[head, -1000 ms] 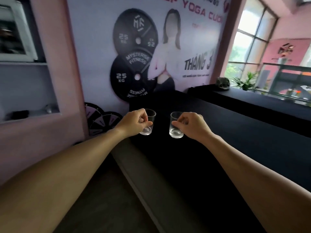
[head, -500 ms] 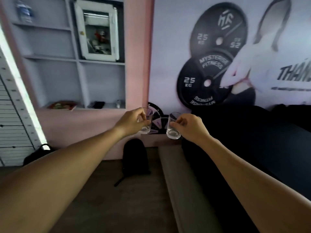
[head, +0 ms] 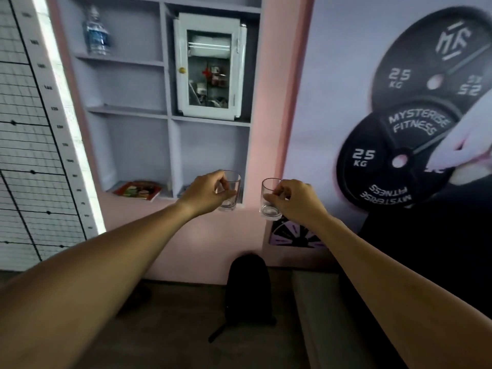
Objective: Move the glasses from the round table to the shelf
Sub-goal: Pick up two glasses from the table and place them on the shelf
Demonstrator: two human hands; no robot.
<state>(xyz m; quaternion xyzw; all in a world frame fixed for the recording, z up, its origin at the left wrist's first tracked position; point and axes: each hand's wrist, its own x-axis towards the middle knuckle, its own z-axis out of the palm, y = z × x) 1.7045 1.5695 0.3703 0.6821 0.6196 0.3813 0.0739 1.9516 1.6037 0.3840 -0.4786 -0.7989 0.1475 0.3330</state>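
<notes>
Facing built-in shelf unit (head: 170, 115) filling upper centre of frame. Housing white glass-door cabinet (head: 210, 66) in top-right bay, contents blurred. Black backpack (head: 249, 286) sitting on floor, lower centre. Water bottle (head: 96, 31) standing upper left; magazines (head: 138, 190) lying in bottom-left bay. Left hand (head: 205, 194) gripping empty left glass (head: 231, 190), right hand (head: 295, 201) gripping empty right glass (head: 270, 199), both upright at mid-frame, in air before the bottom bays.

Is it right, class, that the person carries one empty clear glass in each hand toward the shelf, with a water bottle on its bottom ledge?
Nearly. Each hand, left and right, holds a glass, but the head view shows the water bottle on the top ledge of the shelf, not the bottom.
</notes>
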